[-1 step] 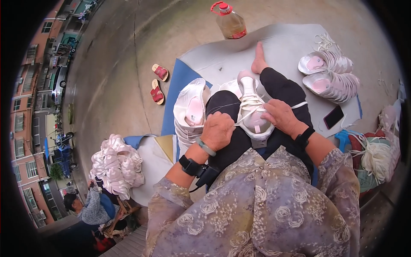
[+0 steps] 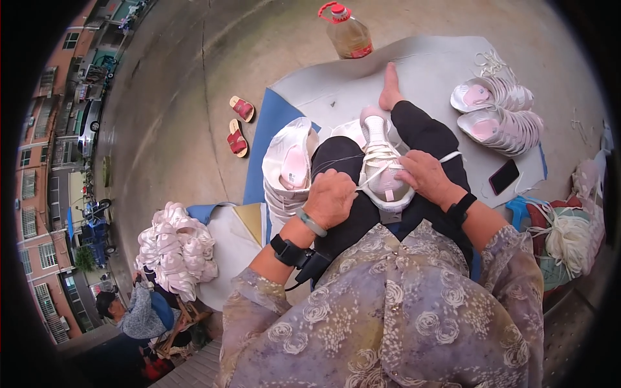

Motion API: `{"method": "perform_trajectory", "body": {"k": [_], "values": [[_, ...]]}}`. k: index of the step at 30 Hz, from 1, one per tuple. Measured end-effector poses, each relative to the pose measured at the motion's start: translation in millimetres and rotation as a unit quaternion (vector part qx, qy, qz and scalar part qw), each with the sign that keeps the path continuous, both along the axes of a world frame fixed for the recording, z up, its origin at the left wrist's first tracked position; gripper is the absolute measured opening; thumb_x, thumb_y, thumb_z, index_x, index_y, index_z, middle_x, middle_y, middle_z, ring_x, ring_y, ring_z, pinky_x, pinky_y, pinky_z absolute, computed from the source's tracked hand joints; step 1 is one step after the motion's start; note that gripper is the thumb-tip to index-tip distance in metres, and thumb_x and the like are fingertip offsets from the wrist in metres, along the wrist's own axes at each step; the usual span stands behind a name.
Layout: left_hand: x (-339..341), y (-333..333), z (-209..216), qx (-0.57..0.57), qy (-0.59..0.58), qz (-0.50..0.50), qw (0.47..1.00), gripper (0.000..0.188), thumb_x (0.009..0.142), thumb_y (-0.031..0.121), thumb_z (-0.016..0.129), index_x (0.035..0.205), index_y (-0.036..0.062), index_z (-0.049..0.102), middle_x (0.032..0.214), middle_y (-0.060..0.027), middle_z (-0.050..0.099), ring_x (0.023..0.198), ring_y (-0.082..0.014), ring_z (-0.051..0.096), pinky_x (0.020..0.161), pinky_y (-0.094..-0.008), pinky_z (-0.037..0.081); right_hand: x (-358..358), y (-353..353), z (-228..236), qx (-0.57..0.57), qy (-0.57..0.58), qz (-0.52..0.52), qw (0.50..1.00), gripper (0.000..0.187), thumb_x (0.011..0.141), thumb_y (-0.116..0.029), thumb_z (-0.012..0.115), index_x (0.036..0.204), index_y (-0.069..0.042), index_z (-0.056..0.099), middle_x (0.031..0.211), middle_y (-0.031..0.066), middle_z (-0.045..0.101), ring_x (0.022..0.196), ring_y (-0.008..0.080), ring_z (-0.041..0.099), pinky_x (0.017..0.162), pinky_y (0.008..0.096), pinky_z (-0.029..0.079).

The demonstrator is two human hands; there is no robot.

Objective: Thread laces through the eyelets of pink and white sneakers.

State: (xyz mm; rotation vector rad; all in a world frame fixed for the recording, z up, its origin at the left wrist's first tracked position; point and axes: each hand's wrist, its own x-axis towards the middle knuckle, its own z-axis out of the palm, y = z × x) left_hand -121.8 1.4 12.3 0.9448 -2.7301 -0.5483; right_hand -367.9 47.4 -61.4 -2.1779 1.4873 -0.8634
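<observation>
Between my thighs lies a white and pale pink sneaker upper [image 2: 381,152], its toe pointing away from me. White shoelace [image 2: 380,152] crosses its front in several rows. My left hand [image 2: 331,198] is closed beside its near left edge, pinching a length of lace that runs to the eyelets. On the opposite edge, my right hand [image 2: 427,176] grips the sneaker with curled fingers and the thumb toward the opening. A strip of white lace shows past that hand over my right thigh. Nested uppers [image 2: 288,165] stand beside my left leg.
Two rows of nested uppers [image 2: 501,126] lie on the grey mat [image 2: 427,58], near a phone [image 2: 504,176]. A lace bundle [image 2: 568,242] is at right. Red sandals [image 2: 238,138], an oil bottle [image 2: 349,35], a pink-white pile [image 2: 176,249] and a seated person [image 2: 139,313] surround me.
</observation>
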Motion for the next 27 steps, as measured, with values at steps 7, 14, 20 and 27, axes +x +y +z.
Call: {"method": "perform_trajectory", "body": {"k": [7,14,20,27], "values": [[13.8,-1.0,11.4,0.109,0.004,-0.011,0.994,0.016,0.075,0.014,0.059,0.066,0.0042,0.05,0.063,-0.0097,0.049,0.061,-0.0289,0.049,0.055,-0.0379,0.038,-2.9,5.2,1.7,0.0,-0.023,-0.002,1.0,0.029,0.073,-0.022,0.065,0.094,-0.007,0.054,0.08,0.0106,0.051,0.077,0.0299,0.052,0.069,0.0384,0.043],[-5.6,0.2,42.4,0.18,0.031,0.034,0.983,0.015,0.08,0.014,0.058,0.072,0.003,0.052,0.055,-0.0118,0.05,0.048,-0.0265,0.049,0.047,-0.0308,0.039,4.8,-9.4,24.1,0.026,-0.179,-0.02,0.983,0.03,0.075,-0.015,0.061,0.1,0.0,0.052,0.088,0.0124,0.054,0.079,0.0295,0.054,0.072,0.0343,0.043],[-25.3,-15.1,95.8,0.21,0.186,0.056,0.958,0.007,0.078,0.006,0.057,0.085,0.0044,0.059,0.062,-0.0107,0.056,0.054,-0.0203,0.056,0.051,-0.0287,0.042,45.1,-32.2,75.0,0.152,-0.295,0.115,0.936,0.024,0.085,-0.024,0.053,0.093,-0.002,0.059,0.068,0.0076,0.055,0.067,0.021,0.054,0.062,0.0302,0.043],[-10.3,-29.2,73.1,0.473,0.272,0.103,0.831,0.014,0.088,0.012,0.053,0.095,0.0002,0.056,0.07,0.0019,0.052,0.061,-0.0038,0.045,0.055,-0.0174,0.037,-19.9,-43.0,175.8,0.305,-0.5,0.096,0.805,0.023,0.09,-0.019,0.047,0.097,0.0,0.059,0.056,-0.0025,0.048,0.043,0.0011,0.037,0.045,0.017,0.034]]}}
